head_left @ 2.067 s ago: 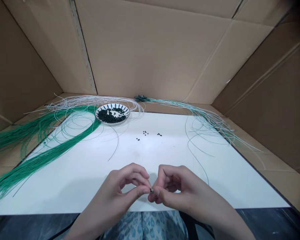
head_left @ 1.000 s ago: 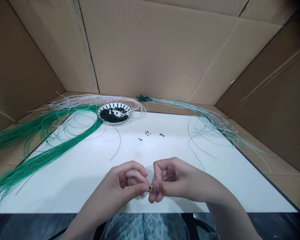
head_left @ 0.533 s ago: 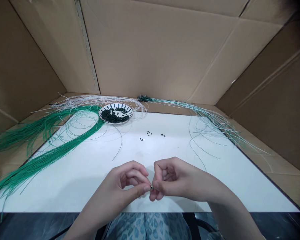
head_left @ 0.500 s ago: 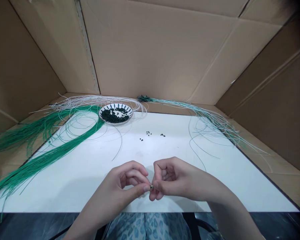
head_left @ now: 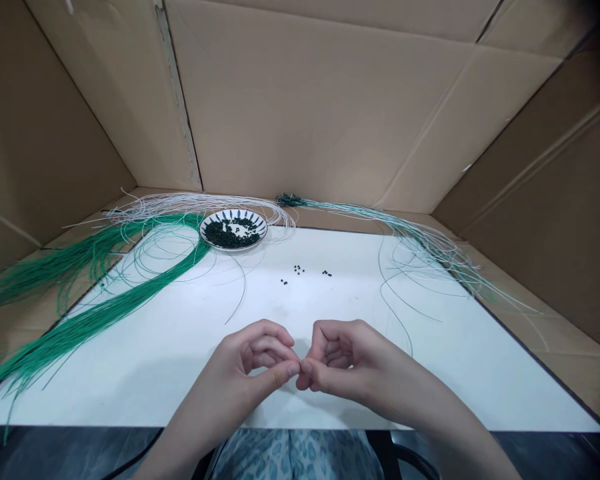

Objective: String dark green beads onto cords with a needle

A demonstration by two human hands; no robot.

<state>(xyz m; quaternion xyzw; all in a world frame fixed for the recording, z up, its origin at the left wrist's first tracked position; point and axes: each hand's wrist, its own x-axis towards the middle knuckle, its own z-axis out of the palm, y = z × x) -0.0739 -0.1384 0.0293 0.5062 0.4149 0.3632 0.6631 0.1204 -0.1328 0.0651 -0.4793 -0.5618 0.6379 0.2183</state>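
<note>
Over the near part of the white desk (head_left: pixel 340 320), at centre, you will see both hands meeting in a narrow pinch. Your left hand (head_left: pixel 233 373) and right hand (head_left: pixel 353 370) are curled, and the left thumb (head_left: pixel 290 372) meets the right fingertips (head_left: pixel 303 369). Any small item between them is hidden by the fingertips, so you cannot confirm what is held. Your patterned trousers (head_left: pixel 295 457) show below the desk edge, cut off by the frame.

Further back, a blue-and-white dish (head_left: pixel 235 213) holds a heap of dark beads (head_left: pixel 225 234). A few loose beads (head_left: pixel 297 269) lie well apart from the hands. Green wires (head_left: pixel 105 313) run off the left side, white wires (head_left: pixel 195 200) curve behind the dish, and pale green wires (head_left: pixel 420 243) trail right. Cardboard panels (head_left: pixel 310 113) surround the desk.
</note>
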